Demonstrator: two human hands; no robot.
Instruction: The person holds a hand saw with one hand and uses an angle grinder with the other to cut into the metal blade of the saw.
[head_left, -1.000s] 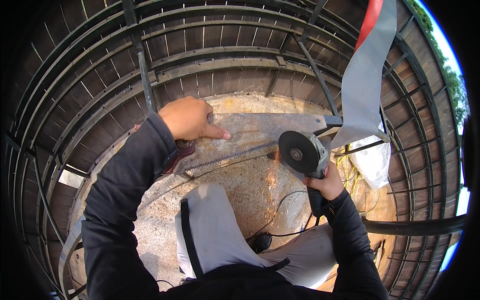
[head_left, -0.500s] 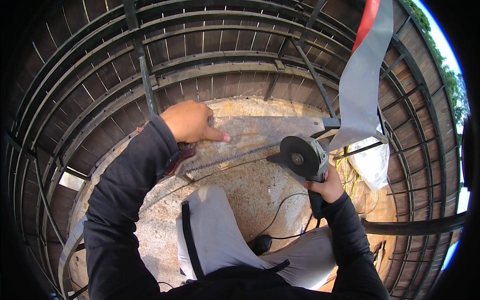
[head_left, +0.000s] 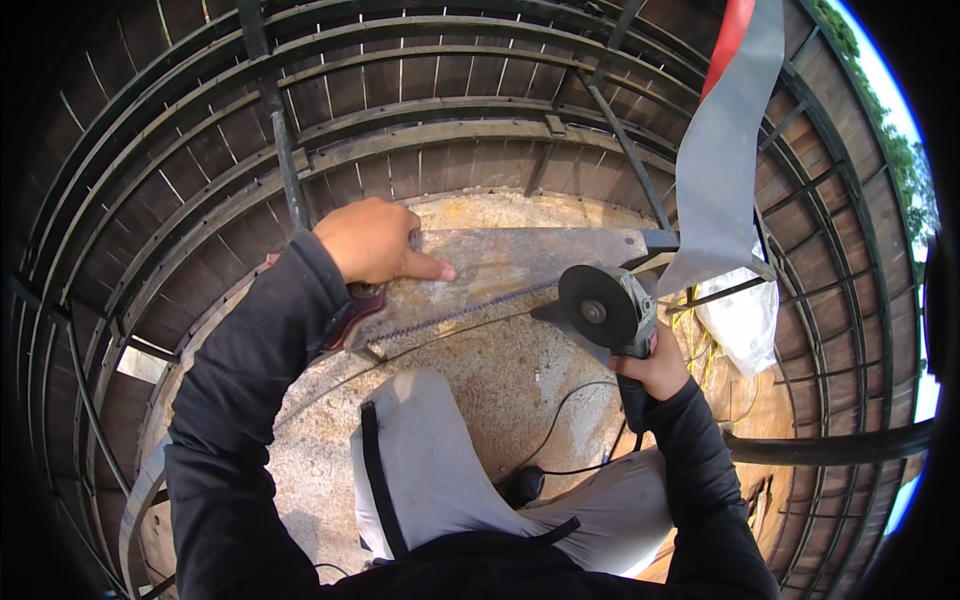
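Left hand [head_left: 372, 240]: fingers together, pressing one saw [head_left: 500, 275].
Right hand [head_left: 655, 365]: fingers wrapped around one grinder [head_left: 605, 310].

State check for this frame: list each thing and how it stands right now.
Left hand: pressed flat on the saw blade, forefinger pointing right.
Right hand: gripped around the grinder's handle.
Grinder: held up, disc facing the camera at the toothed edge; spinning or not, cannot tell.
Saw blade: lying flat on the concrete, teeth toward the person.
Cord: slack, trailing across the ground.
White bag: lying slumped by the metal bars.
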